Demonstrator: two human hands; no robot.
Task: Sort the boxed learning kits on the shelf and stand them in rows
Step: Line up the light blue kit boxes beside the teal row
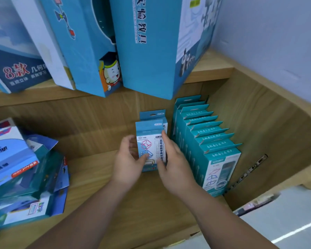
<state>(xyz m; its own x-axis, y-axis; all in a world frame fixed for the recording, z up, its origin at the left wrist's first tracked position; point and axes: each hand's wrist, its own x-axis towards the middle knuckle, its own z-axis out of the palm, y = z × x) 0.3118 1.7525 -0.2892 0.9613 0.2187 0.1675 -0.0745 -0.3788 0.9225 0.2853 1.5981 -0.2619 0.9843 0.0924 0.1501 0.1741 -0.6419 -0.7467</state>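
Head view: both hands are on one small box (148, 139), which stands upright about mid-way along the lower shelf (115, 203).

- **Left hand** (127, 159): grips the box's left edge, thumb laid across the front face, fingers curled at the edge.
- **Right hand** (174, 164): grips the right edge, thumb on the front low down, index finger stretched up along the side.
- **Box front:** white, with a cube-frame drawing and a column of Chinese print. There's a blue hang tab on top.
- **Second box** (152, 115): same kind, standing directly behind the first. Only its top and hang tab show. Can't tell whether the two touch.

Just right of the pair is a row of teal boxes (210, 141). They stand upright, packed front to back, and run from the back of the shelf towards its front edge, near the curved side panel (267, 133). The back of the right hand is close to that row; contact unclear.

At the left end of the shelf is a loose pile of boxes (25, 177). They lie flat or tilted, in mixed sizes, well apart from the hands.

On the upper shelf (214, 69), large blue boxes (147, 42) stand on edge, leaning, and some overhang the shelf front. A pale wall (267, 33) is behind. A perforated metal strip (248, 171) sits on the side panel near the front of the row.
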